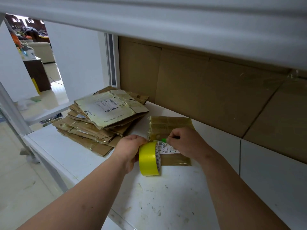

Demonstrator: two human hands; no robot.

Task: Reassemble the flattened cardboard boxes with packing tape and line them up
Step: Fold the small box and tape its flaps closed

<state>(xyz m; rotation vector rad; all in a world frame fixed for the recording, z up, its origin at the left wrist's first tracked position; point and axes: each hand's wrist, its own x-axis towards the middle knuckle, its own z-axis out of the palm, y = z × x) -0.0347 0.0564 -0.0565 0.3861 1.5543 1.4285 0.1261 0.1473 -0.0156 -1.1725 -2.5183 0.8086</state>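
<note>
A small brown cardboard box (169,128), glossy with old tape and bearing a white barcode label, stands on the white table (166,196). My left hand (128,151) grips a yellow roll of packing tape (148,161) upright against the box's near left side. My right hand (184,141) pinches a small green tool (164,139) at the tape strip where it meets the box. A pile of flattened cardboard boxes (101,120) lies to the left of the box, several high.
Large brown cardboard sheets (207,90) line the wall behind the table. A white shelf (166,22) overhangs close above. The table's left edge drops to a tiled floor (20,180); an open doorway shows another room.
</note>
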